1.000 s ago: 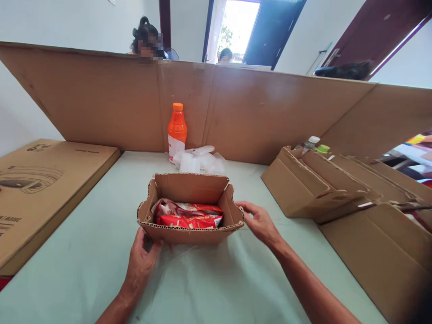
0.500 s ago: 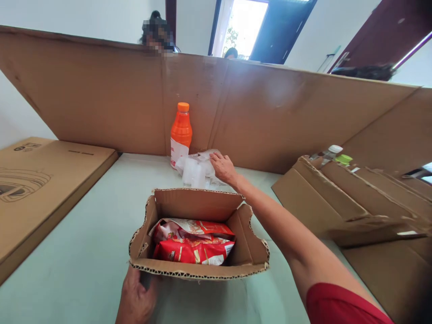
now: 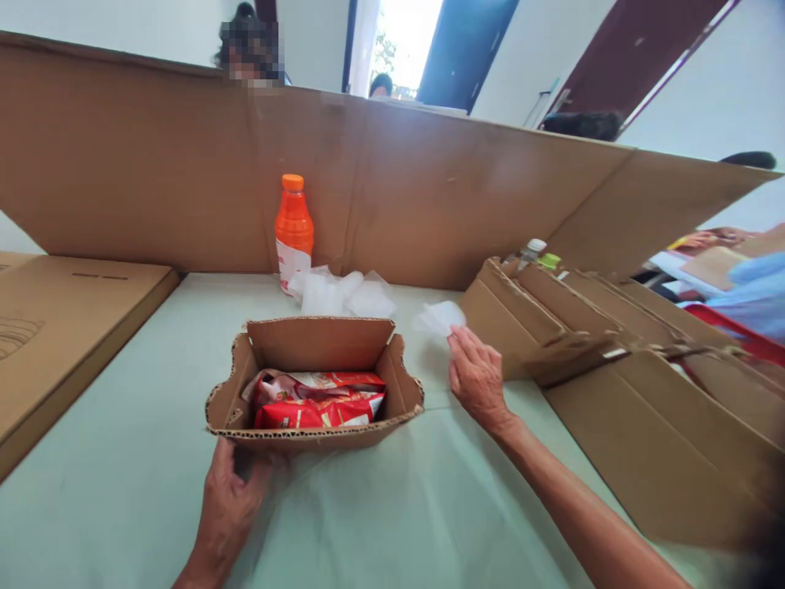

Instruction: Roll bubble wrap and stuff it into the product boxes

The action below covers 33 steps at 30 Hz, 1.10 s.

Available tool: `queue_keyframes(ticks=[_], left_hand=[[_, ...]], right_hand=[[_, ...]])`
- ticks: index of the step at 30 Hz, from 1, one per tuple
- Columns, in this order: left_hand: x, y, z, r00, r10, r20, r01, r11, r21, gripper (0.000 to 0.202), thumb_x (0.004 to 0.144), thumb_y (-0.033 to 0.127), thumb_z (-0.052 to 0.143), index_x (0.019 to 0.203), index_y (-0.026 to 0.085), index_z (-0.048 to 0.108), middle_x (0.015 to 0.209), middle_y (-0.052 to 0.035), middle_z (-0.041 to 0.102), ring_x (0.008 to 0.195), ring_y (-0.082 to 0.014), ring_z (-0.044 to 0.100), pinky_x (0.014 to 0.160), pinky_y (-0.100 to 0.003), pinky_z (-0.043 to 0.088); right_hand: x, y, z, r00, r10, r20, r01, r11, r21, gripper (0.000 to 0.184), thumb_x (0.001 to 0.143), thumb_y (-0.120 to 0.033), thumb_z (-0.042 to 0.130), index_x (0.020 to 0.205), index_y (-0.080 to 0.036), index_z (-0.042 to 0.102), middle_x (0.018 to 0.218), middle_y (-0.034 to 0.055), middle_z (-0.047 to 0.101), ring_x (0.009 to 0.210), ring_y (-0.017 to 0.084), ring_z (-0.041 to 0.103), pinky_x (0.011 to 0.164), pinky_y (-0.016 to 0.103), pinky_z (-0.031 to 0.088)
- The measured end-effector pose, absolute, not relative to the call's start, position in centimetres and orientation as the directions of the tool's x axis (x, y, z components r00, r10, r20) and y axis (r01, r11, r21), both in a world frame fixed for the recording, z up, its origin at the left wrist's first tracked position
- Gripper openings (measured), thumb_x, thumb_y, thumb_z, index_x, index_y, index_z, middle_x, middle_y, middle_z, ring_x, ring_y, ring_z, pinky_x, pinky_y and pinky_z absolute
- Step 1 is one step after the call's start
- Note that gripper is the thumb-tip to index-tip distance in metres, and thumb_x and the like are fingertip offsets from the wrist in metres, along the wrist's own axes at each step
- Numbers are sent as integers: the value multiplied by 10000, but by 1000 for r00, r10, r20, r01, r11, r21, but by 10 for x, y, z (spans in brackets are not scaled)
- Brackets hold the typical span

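Observation:
My right hand (image 3: pixel 476 373) pinches a thin, translucent white packing sheet (image 3: pixel 442 317) between thumb and fingers, above the table right of the small cardboard box (image 3: pixel 319 343). Inside that open-topped box lie red printed packets (image 3: pixel 319 409). By the near left corner of the box is my left hand (image 3: pixel 231 483), thumb and fingers apart against its lower front; some fingertips are blurred or hidden. Behind the box sits a loose pile of white packing sheets (image 3: pixel 343 293). An orange-capped orange bottle (image 3: pixel 294 233) stands upright next to the pile.
A tall cardboard panel (image 3: pixel 429 188) runs across the back. To the left lies a flat cardboard carton (image 3: pixel 91 327). Divided cardboard boxes (image 3: pixel 552 327) stand at the right, with bottle tops (image 3: pixel 535 248) showing. Beyond the panel, people's heads (image 3: pixel 381 85) are partly visible.
My right hand has left the pile and moved right and nearer, carrying one white sheet. The left hand stays at the box corner. The view has turned right.

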State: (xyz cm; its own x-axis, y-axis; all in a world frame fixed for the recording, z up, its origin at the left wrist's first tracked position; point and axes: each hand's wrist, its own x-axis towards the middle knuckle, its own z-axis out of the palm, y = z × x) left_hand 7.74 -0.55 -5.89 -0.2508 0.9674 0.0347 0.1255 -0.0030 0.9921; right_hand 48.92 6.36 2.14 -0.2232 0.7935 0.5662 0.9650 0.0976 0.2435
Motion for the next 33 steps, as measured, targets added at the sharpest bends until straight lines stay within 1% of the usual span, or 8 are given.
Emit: queue_keyframes(ticks=[4, 7, 11, 14, 17, 20, 27, 33], left_hand=[[73, -3, -51, -244, 970, -20, 162, 61, 985, 584, 735, 444, 768, 1239, 231, 562, 1177, -81, 679, 1080, -275, 651, 964, -388, 530], [74, -1, -48, -253, 967, -29, 160, 71, 985, 596, 709, 458, 771, 1212, 215, 563, 1169, -82, 686, 1068, -275, 657, 928, -383, 538], [79, -2, -45, -279, 960, 3, 171, 47, 984, 599, 675, 462, 770, 1179, 196, 587, 1136, -79, 699, 1036, -262, 662, 889, -353, 534], [81, -2, -40, -313, 950, 3, 187, 58, 981, 628, 644, 467, 767, 1179, 193, 584, 1080, -72, 705, 994, -258, 666, 848, -340, 533], [81, 0, -30, -290, 957, -7, 203, 69, 977, 595, 625, 467, 758, 1125, 192, 588, 1029, -63, 700, 950, -250, 666, 808, -329, 529], [82, 9, -19, -250, 968, 4, 210, 50, 976, 550, 620, 461, 743, 1072, 190, 586, 1010, -59, 687, 930, -238, 657, 806, -326, 519], [91, 51, -9, -197, 979, 47, 271, 8, 962, 513, 618, 488, 723, 1006, 195, 560, 951, -28, 647, 842, -206, 623, 743, -315, 506], [86, 53, -24, -172, 983, 69, 237, -27, 971, 521, 687, 443, 701, 1119, 190, 557, 1057, -61, 661, 978, -234, 647, 887, -369, 527]], right_hand=[[502, 2, -6, -209, 893, 399, 967, 128, 221, 391, 896, -101, 481, 1243, -148, 657, 1397, 153, 628, 1341, 291, 521, 1037, 429, 362], [497, -25, -16, -144, 889, 434, 988, 103, 117, 301, 911, -120, 490, 1119, -154, 705, 1397, 163, 620, 1322, 314, 532, 1016, 461, 404], [469, -42, -23, -139, 853, 502, 958, 245, -152, 303, 914, -177, 521, 1179, -186, 669, 1400, 165, 605, 1235, 300, 593, 971, 464, 480], [434, -44, -27, -184, 886, 427, 832, 371, -412, 518, 899, -197, 543, 1416, -213, 514, 1437, 153, 574, 1279, 283, 573, 1027, 463, 483], [401, -36, -26, -188, 931, 313, 663, 355, -659, 682, 856, -209, 575, 1512, -213, 388, 1426, 146, 575, 1242, 267, 593, 1030, 452, 496], [381, -19, -19, -171, 952, 252, 518, 304, -799, 680, 819, -225, 592, 1479, -203, 431, 1414, 133, 581, 1190, 262, 605, 1025, 450, 493], [369, 26, -5, -51, 983, 176, 373, 182, -910, 665, 771, -234, 593, 1429, -193, 512, 1371, 108, 622, 1152, 276, 611, 927, 424, 525], [402, 16, -13, -57, 977, 207, 547, 204, -812, 493, 835, -281, 582, 1323, -225, 624, 1376, 102, 638, 1243, 266, 604, 923, 406, 554]])
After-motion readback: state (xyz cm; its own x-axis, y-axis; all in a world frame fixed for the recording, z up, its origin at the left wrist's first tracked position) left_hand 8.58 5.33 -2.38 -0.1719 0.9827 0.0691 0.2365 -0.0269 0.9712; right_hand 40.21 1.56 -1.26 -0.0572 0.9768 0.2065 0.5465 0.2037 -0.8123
